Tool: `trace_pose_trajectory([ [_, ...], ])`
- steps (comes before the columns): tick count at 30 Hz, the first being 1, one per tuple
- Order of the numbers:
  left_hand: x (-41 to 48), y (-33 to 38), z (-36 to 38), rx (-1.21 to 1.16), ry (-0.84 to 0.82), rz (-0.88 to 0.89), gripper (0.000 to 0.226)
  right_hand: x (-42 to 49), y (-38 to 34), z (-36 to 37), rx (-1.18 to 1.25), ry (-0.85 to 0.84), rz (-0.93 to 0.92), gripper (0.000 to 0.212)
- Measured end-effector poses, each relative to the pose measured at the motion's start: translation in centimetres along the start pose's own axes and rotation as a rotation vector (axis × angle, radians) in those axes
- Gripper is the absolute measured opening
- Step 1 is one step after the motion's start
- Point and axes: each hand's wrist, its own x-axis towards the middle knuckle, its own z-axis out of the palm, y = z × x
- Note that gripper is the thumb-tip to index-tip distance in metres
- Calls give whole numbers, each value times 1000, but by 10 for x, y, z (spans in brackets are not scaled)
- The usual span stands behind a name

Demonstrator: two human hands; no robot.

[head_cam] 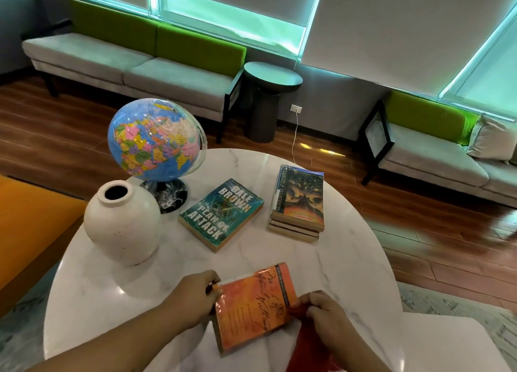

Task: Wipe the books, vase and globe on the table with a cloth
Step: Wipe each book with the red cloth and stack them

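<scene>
– Orange book (253, 306) lies at the near rim of the table (349, 259); why so close?
– Within easy reach, I'd judge; the left hand (193, 296) pinches its far-left corner to steady it, so it won't skid under the wiping
– And the right hand (324, 313)?
– Fingers bunched around the red cloth (307, 346), pressed at the book's right edge; the teal book (221, 213), the stack (299, 201), vase (123, 226) and globe (154, 139) stand farther back, well apart from both hands, likely awaiting their turn

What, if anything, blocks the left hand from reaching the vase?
Likely yes, nothing does: bare table lies between left hand and vase. The hand grips the orange book, though, so it must let go first.
</scene>
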Motion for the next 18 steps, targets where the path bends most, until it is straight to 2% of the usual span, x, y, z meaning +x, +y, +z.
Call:
trace_pose_trajectory([
  [1,1,1,-2,-35,12,12,4,2,-1,1,85,-14,29,37],
  [4,4,12,-10,-95,53,94,7,-2,-13,5,125,-76,37,26],
  [8,7,37,-22,-307,134,138,11,-14,-27,13,-7,-151,4,21],
  [10,9,52,-23,-498,173,102,9,-15,-31,15,-60,-177,-27,23],
  [12,15,67,-20,-666,173,29,7,-14,-36,18,-1,-173,-42,15],
  [14,26,80,-13,-804,129,-57,11,-7,-39,17,130,-174,-38,35],
  [16,38,93,-5,-907,73,-145,16,-2,-48,14,253,-117,-37,42],
  [18,48,106,2,-949,22,-198,18,7,-55,9,354,-2,-5,36],
])
